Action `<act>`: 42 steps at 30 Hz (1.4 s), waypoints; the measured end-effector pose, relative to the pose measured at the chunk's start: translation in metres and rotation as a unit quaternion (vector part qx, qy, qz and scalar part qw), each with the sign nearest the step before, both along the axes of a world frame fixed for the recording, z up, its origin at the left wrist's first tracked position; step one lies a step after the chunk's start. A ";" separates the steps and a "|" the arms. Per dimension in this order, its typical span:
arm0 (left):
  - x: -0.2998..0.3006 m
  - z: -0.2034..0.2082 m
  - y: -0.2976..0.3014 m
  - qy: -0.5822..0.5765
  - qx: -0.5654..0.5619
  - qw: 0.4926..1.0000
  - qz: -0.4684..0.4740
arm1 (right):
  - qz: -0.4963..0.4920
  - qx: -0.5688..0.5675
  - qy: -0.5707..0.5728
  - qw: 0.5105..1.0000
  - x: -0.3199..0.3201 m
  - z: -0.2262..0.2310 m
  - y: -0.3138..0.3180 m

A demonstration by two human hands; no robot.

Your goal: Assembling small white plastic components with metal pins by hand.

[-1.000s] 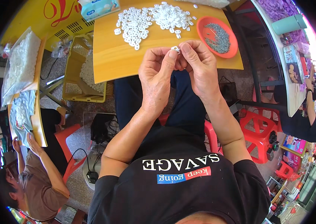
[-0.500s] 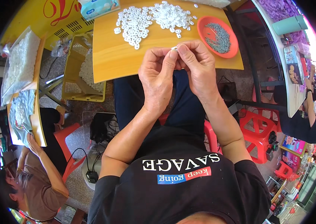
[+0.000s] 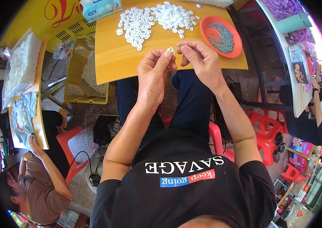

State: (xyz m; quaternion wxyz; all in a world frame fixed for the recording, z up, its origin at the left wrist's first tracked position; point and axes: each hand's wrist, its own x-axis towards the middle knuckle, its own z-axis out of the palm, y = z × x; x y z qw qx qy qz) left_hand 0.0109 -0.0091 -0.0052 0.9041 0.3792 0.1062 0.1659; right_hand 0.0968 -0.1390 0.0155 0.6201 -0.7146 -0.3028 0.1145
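Observation:
My left hand and my right hand meet over the near edge of a yellow wooden table. Between the fingertips of both hands is a small white plastic piece. Whether the right fingers also pinch something thin is too small to tell. Further back on the table lies a heap of several similar white pieces. To the right stands an orange dish holding small grey metal parts.
A tissue pack lies at the table's back left. A yellow crate with white pieces stands left of the table. Another person sits at the lower left by a board with bags. Red plastic stools stand at right.
My hands have stayed together over the table edge, with only slight finger movement around the white piece.

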 end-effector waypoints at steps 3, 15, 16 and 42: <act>-0.003 0.003 -0.001 -0.005 -0.003 1.000 -0.006 | 0.010 -0.042 -0.170 0.985 -0.002 0.011 -0.001; -0.012 0.012 -0.004 -0.020 0.059 0.998 -0.015 | 0.092 -0.076 -0.338 0.934 0.001 0.032 -0.003; -0.012 0.013 -0.004 -0.020 0.071 0.997 -0.012 | 0.092 -0.076 -0.338 0.934 0.000 0.033 -0.004; -0.001 -0.029 -0.011 0.065 0.106 0.992 0.002 | -0.025 -0.055 -0.237 0.970 -0.006 -0.020 -0.001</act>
